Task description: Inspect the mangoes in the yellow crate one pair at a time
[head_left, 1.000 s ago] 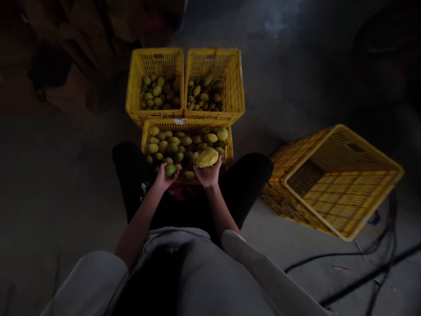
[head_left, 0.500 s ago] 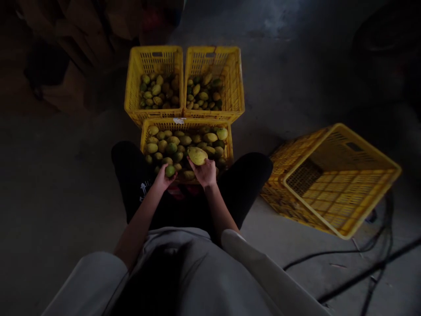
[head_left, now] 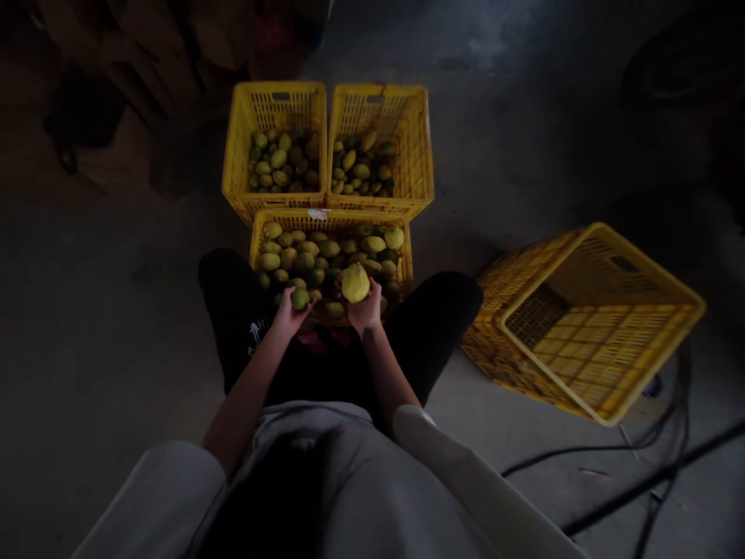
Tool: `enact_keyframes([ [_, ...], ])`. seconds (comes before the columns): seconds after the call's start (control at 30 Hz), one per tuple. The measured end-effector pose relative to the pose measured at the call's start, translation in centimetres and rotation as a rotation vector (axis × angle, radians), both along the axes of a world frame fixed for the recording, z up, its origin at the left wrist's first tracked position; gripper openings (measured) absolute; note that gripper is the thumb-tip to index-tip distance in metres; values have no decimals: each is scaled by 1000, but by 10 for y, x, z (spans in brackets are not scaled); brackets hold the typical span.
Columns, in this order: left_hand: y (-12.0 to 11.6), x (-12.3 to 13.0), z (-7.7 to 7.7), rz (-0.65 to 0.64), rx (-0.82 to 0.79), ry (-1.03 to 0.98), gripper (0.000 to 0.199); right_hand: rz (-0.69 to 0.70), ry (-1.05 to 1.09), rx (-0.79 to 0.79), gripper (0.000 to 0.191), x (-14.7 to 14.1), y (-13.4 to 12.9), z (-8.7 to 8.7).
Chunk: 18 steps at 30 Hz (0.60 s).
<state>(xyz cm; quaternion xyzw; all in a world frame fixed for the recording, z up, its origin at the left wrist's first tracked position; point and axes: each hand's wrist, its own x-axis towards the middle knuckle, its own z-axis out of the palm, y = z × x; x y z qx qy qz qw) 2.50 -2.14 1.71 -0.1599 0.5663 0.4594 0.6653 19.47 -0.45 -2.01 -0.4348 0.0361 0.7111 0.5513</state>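
Note:
My left hand is closed around a small round green fruit, which looks like a lemon or lime. A larger pale-yellow lemon-like fruit is held in my right hand, its narrow end pointing up and away from me. Both hands are above the near edge of a yellow plastic crate between my knees. Yellow and green fruits of the same sort fill much of that crate. My wrists and forearms partly hide its near side.
Behind stand two more yellow crates, a left one and a right one, each partly filled with such fruits. To the right, a yellow crate leans tilted on the floor, near black cables. Cardboard boxes lie in shadow at left.
My right hand has turned the larger yellow fruit from lying sideways to pointing its narrow end upward. My left hand with the green fruit has barely moved.

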Motion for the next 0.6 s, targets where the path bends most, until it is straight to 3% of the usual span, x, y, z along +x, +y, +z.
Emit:
enact_keyframes([
  [0.13, 2, 0, 2, 77, 56, -21, 16, -33, -16, -31, 33, -2, 2, -3],
  [0.3, 2, 2, 2, -15, 81, -68, 31, 62, -68, -16, 34, -2, -1, -6],
  [0.43, 2, 2, 1, -21, 113, -54, 24, 133, -79, 39, 33, -1, -2, -10],
  [0.6, 1, 3, 4, -61, 175, -19, 13, 96, -23, 33, 34, 0, -2, -18],
])
